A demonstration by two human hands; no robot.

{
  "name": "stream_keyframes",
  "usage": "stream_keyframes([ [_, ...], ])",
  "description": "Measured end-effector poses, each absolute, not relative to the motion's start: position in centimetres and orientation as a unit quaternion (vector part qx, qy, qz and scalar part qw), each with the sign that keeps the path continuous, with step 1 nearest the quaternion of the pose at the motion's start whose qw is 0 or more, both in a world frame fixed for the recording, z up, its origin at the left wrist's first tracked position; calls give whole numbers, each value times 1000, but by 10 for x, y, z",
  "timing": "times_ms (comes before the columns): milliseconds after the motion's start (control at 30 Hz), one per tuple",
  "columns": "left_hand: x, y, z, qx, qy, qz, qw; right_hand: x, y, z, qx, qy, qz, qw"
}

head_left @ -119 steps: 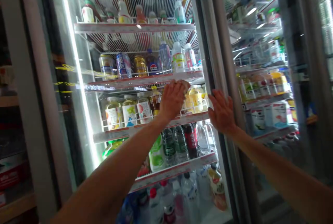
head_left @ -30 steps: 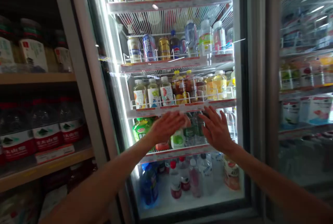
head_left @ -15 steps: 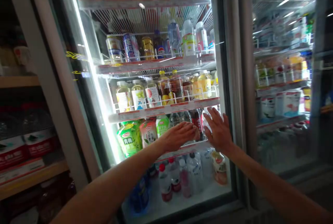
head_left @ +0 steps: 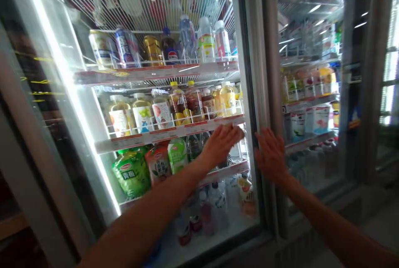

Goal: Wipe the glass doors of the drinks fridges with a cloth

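My left grip [head_left: 222, 142], fingers extended, sits before the refrigerator shelf edge [head_left: 177, 131]. My right grip [head_left: 270, 154], fingers spread, overlaps the metal upright [head_left: 259, 52]; contact cannot be determined.

You have a lit glass-fronted drinks cooler [head_left: 237, 244] before you, its shelves stocked with mostly upright bottles and cans. Your left hand [head_left: 220, 142] is nearest the pale shelf edge [head_left: 170, 132] below the yellow-capped tea bottles [head_left: 186, 104]; your right hand [head_left: 270, 153], fingers spread, is at the upright metal frame [head_left: 263, 52]. Contact at either hand is unclear.
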State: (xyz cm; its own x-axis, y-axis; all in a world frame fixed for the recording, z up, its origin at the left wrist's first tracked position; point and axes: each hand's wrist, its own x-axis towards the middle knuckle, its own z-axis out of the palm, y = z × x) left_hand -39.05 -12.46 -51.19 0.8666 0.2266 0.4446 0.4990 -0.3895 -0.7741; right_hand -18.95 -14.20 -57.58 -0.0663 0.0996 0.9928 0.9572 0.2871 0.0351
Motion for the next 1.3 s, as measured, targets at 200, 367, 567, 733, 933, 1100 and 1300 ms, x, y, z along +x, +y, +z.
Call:
stream_keyframes([
  [200, -367, -116, -539, -845, -117, -83, 515, -176, -152, -573, -434, -598, -403, 539],
  [367, -344, -110, -534, -842, -138, -108, 509, -167, -156, -577, -450, -590, -402, 537],
  [567, -377, -117, -520, -832, -183, -133, 507, -177, -149, -584, -446, -602, -386, 538],
  [733, -435, -136, -519, -861, -84, -17, 502, -210, -148, -583, -431, -635, -357, 532],
  [933, -504, -152, -512, -786, -209, -143, 563, -267, -153, -574, -384, -667, -342, 539],
  [1100, -550, -169, -502, -768, -212, -146, 587, -311, -155, -559, -334, -691, -347, 540],
  [1300, -599, -186, -497, -771, -181, -109, 601, -349, -152, -548, -312, -707, -332, 541],
])
